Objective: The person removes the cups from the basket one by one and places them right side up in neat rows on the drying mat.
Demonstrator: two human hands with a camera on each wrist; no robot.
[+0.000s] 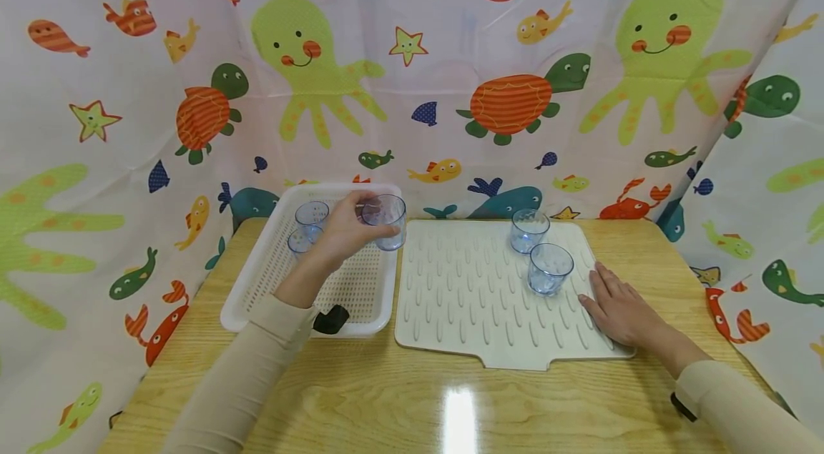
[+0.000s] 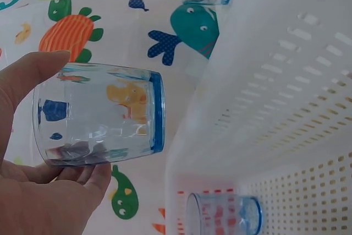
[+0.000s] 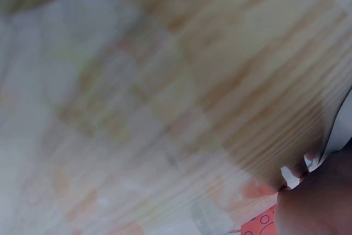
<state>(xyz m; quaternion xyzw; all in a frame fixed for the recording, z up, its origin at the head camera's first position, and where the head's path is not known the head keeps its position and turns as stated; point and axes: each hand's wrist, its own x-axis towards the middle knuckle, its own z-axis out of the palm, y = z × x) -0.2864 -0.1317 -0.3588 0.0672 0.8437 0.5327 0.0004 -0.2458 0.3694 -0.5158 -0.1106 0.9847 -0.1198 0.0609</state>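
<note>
My left hand [image 1: 344, 231] grips a clear, blue-tinted drinking glass [image 1: 393, 234] between thumb and fingers, over the right rim of a white perforated basket [image 1: 385, 300]. In the left wrist view this glass [image 2: 99, 116] appears empty, its thick blue base pointing away from the palm. Two similar glasses, a rear one [image 1: 312, 213] and a front one [image 1: 301, 242], are in the basket's left part, partly behind my hand. On the cream ridged draining mat [image 1: 450, 289] stand a back glass [image 1: 530, 234] and a front glass [image 1: 549, 274]. My right hand [image 1: 616, 307] rests flat on the mat's right edge.
The wooden table [image 1: 380, 397] extends in front of the basket and mat. A curtain [image 1: 425, 3] printed with sea animals hangs behind and along both sides. The basket's raised wall stands close to the mat's left edge.
</note>
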